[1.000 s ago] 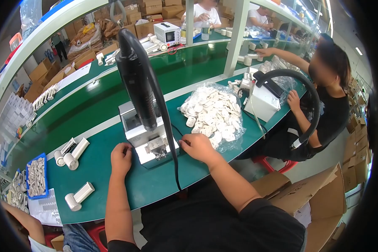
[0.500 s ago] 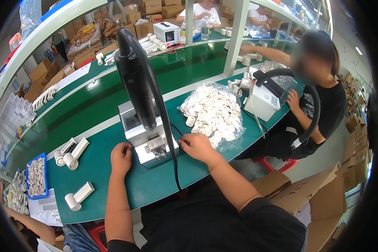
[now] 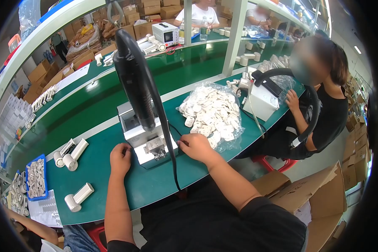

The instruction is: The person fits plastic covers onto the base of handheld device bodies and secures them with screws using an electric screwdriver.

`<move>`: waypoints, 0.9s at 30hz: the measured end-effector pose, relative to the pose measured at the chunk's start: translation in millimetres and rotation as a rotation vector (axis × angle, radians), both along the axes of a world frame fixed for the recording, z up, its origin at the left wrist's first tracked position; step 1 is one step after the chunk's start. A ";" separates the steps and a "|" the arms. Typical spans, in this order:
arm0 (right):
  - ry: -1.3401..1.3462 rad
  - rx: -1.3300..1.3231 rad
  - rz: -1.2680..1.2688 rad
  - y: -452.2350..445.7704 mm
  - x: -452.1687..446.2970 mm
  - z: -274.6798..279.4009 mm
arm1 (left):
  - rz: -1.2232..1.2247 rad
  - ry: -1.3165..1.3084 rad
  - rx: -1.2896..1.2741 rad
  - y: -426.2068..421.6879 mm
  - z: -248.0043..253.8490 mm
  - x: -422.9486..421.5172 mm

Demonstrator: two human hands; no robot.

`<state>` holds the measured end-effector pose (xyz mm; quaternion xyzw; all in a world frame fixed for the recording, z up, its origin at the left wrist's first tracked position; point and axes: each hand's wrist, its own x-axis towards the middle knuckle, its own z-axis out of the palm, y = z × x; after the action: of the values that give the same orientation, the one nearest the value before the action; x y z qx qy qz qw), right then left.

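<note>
Your left hand (image 3: 120,155) rests on the green surface (image 3: 101,182), its fingers curled just beside a metal fixture (image 3: 155,145). Your right hand (image 3: 196,146) is curled near the fixture's other side; whether the fingers of either hand pinch anything, you cannot tell from here. The fixture stands between both sets of fingers, and a black power screwdriver (image 3: 134,84) hangs above it, unheld.

As far as can be judged, work is at a pause: neither hand is on the screwdriver. Left of your left fingers lie 3 white handled parts—2 side by side, a closed one (image 3: 77,154) and one apparently open (image 3: 66,148), plus 1 nearer you (image 3: 80,196). Whether any is finished does not show. Beyond your right fingers, many flat white pieces (image 3: 212,111) remain loose in a clear bag, and farther left of your left fingers a blue tray (image 3: 46,178) holds small pale pieces.

Past the bag, a white box (image 3: 262,106) carries a small label, and a cardboard carton (image 3: 302,191) behind your right arm bears dark print—neither is legible.
</note>
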<state>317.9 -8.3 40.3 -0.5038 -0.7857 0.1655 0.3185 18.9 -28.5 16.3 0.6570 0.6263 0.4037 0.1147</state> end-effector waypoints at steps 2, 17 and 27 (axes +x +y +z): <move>-0.002 0.000 0.002 -0.3 -0.1 0.6 | 0.000 0.002 0.004 0.0 0.1 0.0; -0.194 0.349 -0.091 52.6 61.3 20.0 | -0.015 -0.001 0.016 0.2 -0.4 -0.1; -0.381 0.267 -0.152 65.9 63.0 14.2 | -0.011 -0.004 0.009 -0.5 1.1 0.6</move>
<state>380.8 57.6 54.6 -0.5371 -0.8063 -0.0621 0.2398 19.5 -29.1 17.4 0.6600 0.6206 0.4073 0.1152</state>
